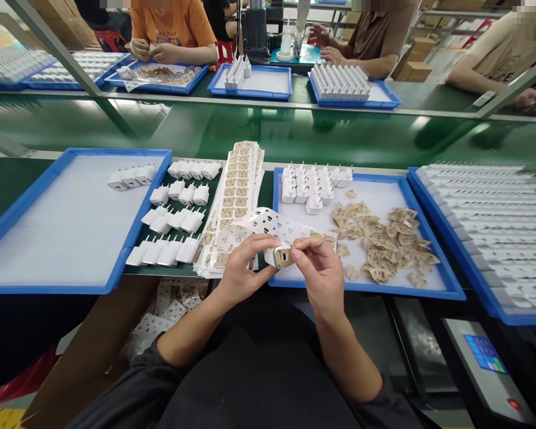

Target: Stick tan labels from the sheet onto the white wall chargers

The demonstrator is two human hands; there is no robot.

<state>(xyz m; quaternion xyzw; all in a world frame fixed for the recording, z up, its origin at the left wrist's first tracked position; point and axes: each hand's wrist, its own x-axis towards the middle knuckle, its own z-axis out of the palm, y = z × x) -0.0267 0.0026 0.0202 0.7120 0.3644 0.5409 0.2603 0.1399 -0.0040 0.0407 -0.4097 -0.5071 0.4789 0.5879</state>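
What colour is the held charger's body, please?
The charger's body is white, clearest in the head view.

Letters "CE" on a beige shirt (500,65)
Far beyond the right hand (324,268), rightward; the nearer blue display's (485,353) characters are unreadable.

person in orange shirt (174,27), far side | black machine (255,33), top centre | cardboard boxes (416,70), right rear | lit screen (485,353), lower right

The left hand (250,265) holds a white charger (279,257); the right hand (322,271) touches its brown-covered face.
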